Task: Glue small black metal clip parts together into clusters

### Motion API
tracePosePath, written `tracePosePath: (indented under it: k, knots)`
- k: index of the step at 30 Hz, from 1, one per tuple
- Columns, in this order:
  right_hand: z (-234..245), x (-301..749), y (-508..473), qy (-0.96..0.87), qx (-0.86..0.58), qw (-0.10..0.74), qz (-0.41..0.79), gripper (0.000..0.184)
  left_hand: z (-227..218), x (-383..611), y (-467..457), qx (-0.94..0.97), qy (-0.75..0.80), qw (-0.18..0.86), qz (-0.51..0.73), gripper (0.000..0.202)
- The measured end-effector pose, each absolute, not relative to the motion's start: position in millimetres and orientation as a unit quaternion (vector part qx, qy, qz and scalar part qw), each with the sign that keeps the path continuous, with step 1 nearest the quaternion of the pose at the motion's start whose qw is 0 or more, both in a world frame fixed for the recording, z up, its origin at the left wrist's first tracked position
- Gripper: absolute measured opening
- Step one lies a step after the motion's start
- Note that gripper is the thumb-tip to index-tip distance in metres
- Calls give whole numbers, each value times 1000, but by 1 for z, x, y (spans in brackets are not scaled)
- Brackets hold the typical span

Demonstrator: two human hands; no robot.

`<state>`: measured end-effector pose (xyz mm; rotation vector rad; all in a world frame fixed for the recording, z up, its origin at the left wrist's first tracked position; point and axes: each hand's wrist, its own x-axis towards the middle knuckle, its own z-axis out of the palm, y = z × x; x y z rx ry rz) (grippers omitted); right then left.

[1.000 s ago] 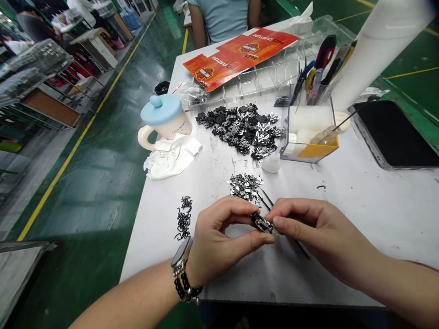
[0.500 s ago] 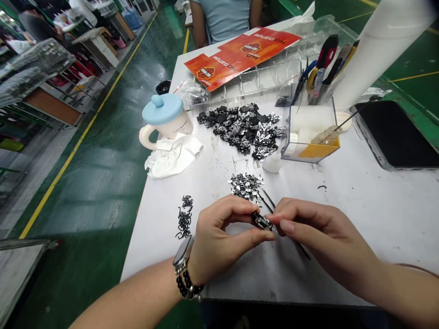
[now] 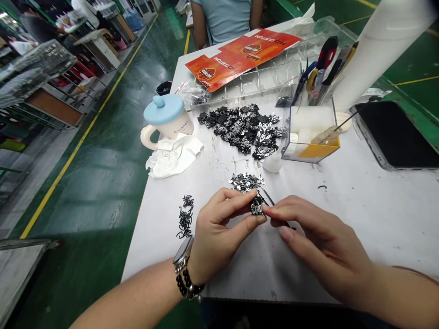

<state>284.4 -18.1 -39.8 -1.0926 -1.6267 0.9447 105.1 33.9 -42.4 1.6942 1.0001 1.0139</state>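
Note:
My left hand (image 3: 219, 230) pinches a small black and silver part (image 3: 256, 208) between thumb and forefinger, just above the white table (image 3: 360, 205). My right hand (image 3: 315, 242) meets it from the right, fingertips closed on the same part; a thin dark tool (image 3: 270, 201) lies under it. Just behind lies a small heap of silver pieces (image 3: 245, 182). A larger heap of black and silver parts (image 3: 245, 128) sits further back. A cluster of small black clips (image 3: 185, 217) lies left of my left hand.
A blue-lidded mug (image 3: 166, 119) and a white cloth (image 3: 173, 155) stand at the table's left edge. A clear box of tools (image 3: 312, 123), a white roll (image 3: 377, 45), a black tray (image 3: 394, 135) and orange flat cartons (image 3: 240, 55) fill the back. Another person (image 3: 222, 18) sits beyond.
Both hands have shifted slightly up and away with the part, which is now turned upright. My right fingers have loosened and stretched out below it.

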Motion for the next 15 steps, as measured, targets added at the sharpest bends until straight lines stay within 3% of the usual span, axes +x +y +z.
tracePosePath:
  k: [9, 15]
  knots:
    - [-47, 281, -20, -738, -434, 437, 277, 38, -41, 105, 33, 707, 386, 404, 434, 35]
    - [-43, 282, -16, -765, -424, 411, 255, 37, -40, 105, 34, 678, 401, 452, 420, 32]
